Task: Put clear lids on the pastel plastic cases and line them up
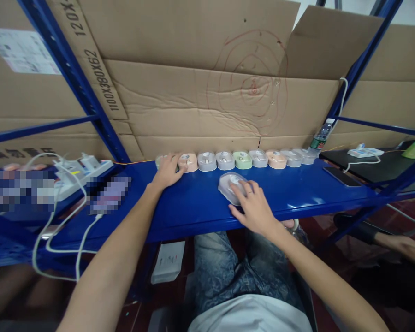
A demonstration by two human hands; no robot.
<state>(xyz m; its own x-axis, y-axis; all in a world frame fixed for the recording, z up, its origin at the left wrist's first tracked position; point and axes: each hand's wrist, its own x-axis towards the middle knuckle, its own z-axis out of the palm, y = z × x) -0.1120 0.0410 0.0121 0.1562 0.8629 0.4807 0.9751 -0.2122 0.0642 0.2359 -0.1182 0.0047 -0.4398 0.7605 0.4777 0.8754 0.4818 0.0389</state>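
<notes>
My left hand (pixel 168 171) lies over the left end of a row of small rounded plastic boxes, fingers stretched forward. It partly hides a pale green box (pixel 158 161), and its thumb is beside a peach box (pixel 189 163). My right hand (pixel 254 205) rests its spread fingertips on a translucent whitish rounded plastic piece (pixel 226 188) lying flat on the blue shelf (pixel 190 203). Whether that piece is a lid or a whole box, I cannot tell. Farther right the row continues with greyish boxes (pixel 207 162), a green box (pixel 242 160) and another peach box (pixel 276 159).
Behind the row stands a cardboard wall (pixel 180 101). A water bottle (pixel 320 137) and a dark phone (pixel 341 176) are at the right. White cables (pixel 41 249), a power strip (pixel 85 177) and a blurred phone (pixel 110 196) lie left. Other people's arms (pixel 401 246) show at both sides.
</notes>
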